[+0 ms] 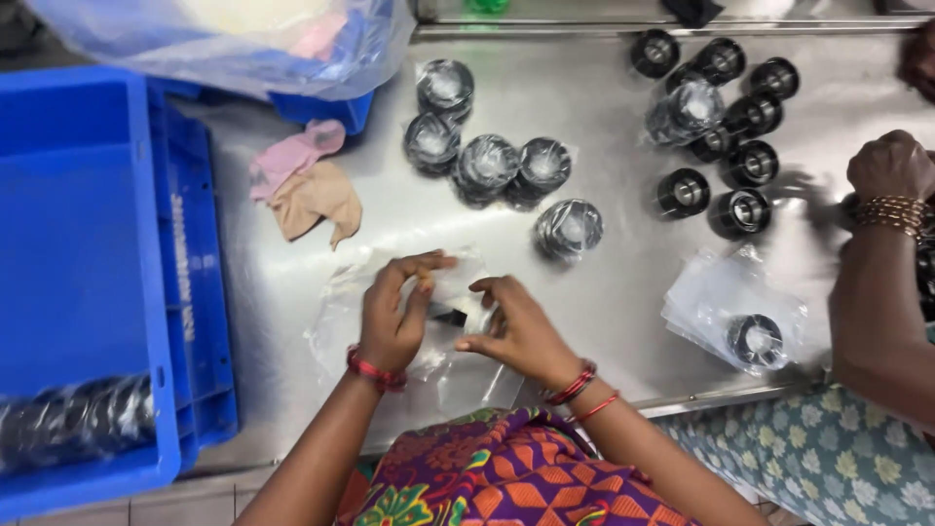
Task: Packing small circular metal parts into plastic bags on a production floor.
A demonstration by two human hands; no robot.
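Brightly patterned cloth fills the bottom edge nearest the camera, and from it both forearms reach out over the steel counter [623, 292]. The left hand [392, 314] is closed on a clear plastic bag [453, 292], its fingers curled over the film; the right hand [516, 326] pinches the same bag from the other side. Between the two grips a small black ring-shaped part [450, 315] is seen through the film.

The bag is judged light, limp and slippery, likely to crumple and slide; it is best taken at its open edge. The part is judged stiff and dense for its size, and best held by its outer rim through the film.

Beyond the grips, wrapped parts [487, 166] lie in a loose cluster; farther right of them, bare black parts [726, 146] stand together. A flat pile of empty bags [721, 297] with one part on it lies to the right of the right grip. To the left of the left grip, a blue crate [88, 244] sits with its contents cut off by the frame. Another person's hand [888, 166] is partly cropped at the right edge.

Most of the held part is hidden by fingers and glare, so its exact form cannot be made out.
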